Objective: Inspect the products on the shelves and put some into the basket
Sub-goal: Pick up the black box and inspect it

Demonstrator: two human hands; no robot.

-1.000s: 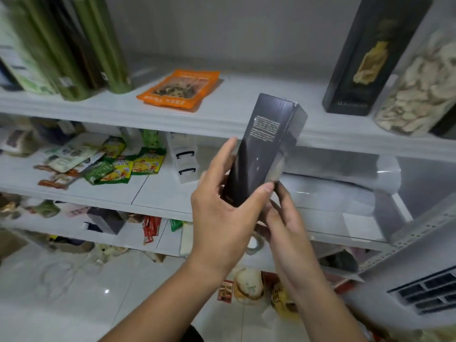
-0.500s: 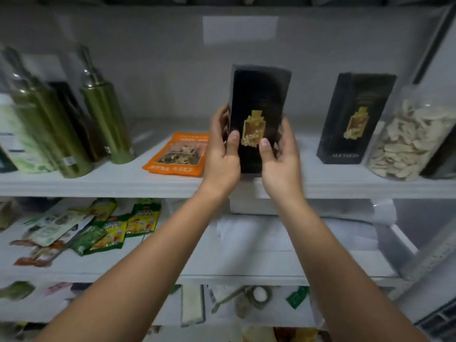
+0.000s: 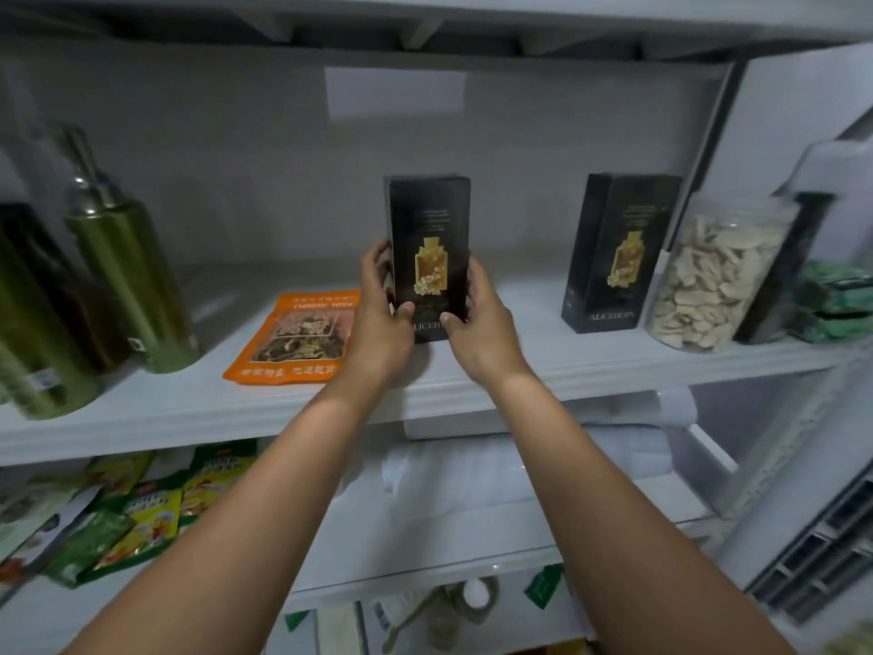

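A tall black box [image 3: 429, 238] with a gold bottle picture stands upright on the upper white shelf [image 3: 543, 371], front face toward me. My left hand [image 3: 380, 319] grips its left side and my right hand [image 3: 477, 319] grips its right side, thumbs on the lower front. A second, matching black box [image 3: 614, 252] stands on the same shelf to the right. No basket is in view.
An orange snack pouch [image 3: 297, 340] lies flat left of the held box. Green metal bottles [image 3: 123, 281] stand at the far left. A clear jar of pale slices [image 3: 718, 281] and green packets [image 3: 836, 300] fill the right end. Green and yellow sachets [image 3: 141, 512] lie on the lower shelf.
The box went from tilted, back side toward me below the shelf, up to shelf level, turned front-facing, then moved forward and down until it stands on the upper shelf. Both hands stayed on it.
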